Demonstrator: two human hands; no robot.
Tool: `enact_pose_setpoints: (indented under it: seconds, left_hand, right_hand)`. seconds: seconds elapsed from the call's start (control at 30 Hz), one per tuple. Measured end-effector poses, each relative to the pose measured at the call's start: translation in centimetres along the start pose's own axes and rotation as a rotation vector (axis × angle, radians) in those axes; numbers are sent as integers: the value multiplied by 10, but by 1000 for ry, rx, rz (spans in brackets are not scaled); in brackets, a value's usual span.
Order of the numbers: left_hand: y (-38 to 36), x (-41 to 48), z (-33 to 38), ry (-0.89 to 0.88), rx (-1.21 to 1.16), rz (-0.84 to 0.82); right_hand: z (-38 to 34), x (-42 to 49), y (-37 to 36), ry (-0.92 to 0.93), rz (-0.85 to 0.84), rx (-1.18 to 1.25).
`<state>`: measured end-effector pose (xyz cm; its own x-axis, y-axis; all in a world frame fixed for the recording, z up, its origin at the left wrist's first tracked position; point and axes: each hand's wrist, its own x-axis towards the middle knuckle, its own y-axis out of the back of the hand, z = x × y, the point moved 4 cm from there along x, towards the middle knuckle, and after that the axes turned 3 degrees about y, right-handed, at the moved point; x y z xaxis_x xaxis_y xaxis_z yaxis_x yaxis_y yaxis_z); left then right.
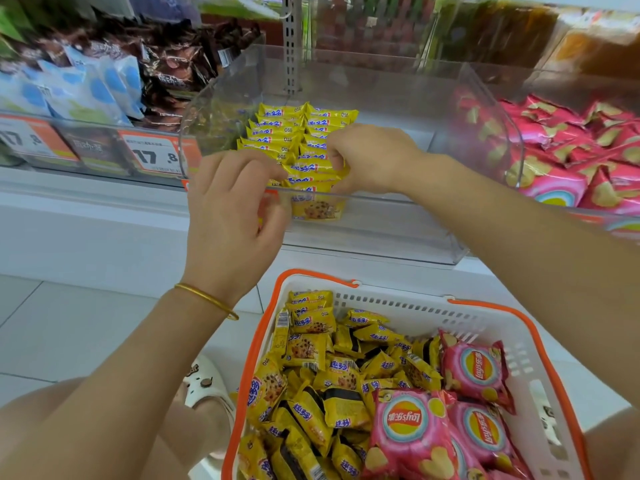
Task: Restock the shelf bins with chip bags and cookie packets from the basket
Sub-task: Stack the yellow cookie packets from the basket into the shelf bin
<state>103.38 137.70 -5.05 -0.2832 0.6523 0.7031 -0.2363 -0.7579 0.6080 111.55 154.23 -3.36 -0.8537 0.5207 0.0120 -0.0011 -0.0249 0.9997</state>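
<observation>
A clear plastic shelf bin (408, 98) holds two rows of yellow cookie packets (294, 133) standing on edge. My left hand (232, 209) curls over the bin's front lip and pinches the front packets from the left. My right hand (370, 157) reaches in from the right and grips the same front packets (315, 181). Below stands a white basket with orange handles (485, 327), holding several loose yellow cookie packets (311, 368) and pink chip bags (412, 431).
Right of the cookie bin, another clear bin is filled with pink chip bags (571, 157). To the left sit blue-white and brown snack packs (104, 84) behind orange price tags (156, 154). A white shelf ledge (104, 209) runs below; tiled floor lies beneath.
</observation>
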Motion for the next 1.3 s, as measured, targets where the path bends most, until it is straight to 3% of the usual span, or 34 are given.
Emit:
enact_pose_setpoints:
  seconds: [0.1, 0.2, 0.27, 0.4, 0.5, 0.63, 0.83, 0.9, 1.0, 1.13, 1.3]
  left_hand:
    - [11, -6, 13, -66, -22, 34]
    - [9, -21, 20, -104, -58, -66]
    - [-2, -35, 19, -117, -48, -206]
    - [-28, -58, 11, -86, 1, -471]
    - [-38, -66, 7, -65, 14, -566]
    - [-46, -66, 4, -3, 15, -592]
    - [-63, -73, 2, 66, 39, -793]
    - [-69, -79, 3, 70, 58, -896]
    - [-79, -89, 1, 84, 119, -1081]
    - [-84, -94, 7, 167, 34, -1258]
    - [-82, -82, 19, 263, -151, -1218]
  right_hand:
    - [-7, -27, 23, -12, 133, 124]
    - [-25, -78, 33, 30, 257, 500]
    - [-44, -103, -9, 9, 90, 639]
    - [-91, -125, -156, -16, -552, 519]
    - [-117, -141, -225, -40, -698, 452]
    - [-122, -146, -246, -63, -570, 387]
    - [-88, -143, -238, -200, -422, 693]
    - [-75, -146, -234, -277, -388, 828]
    - [-58, -152, -221, -445, -359, 1216]
    - [-43, -155, -192, -491, -285, 1633]
    - [-32, -155, -163, -543, -157, 1787]
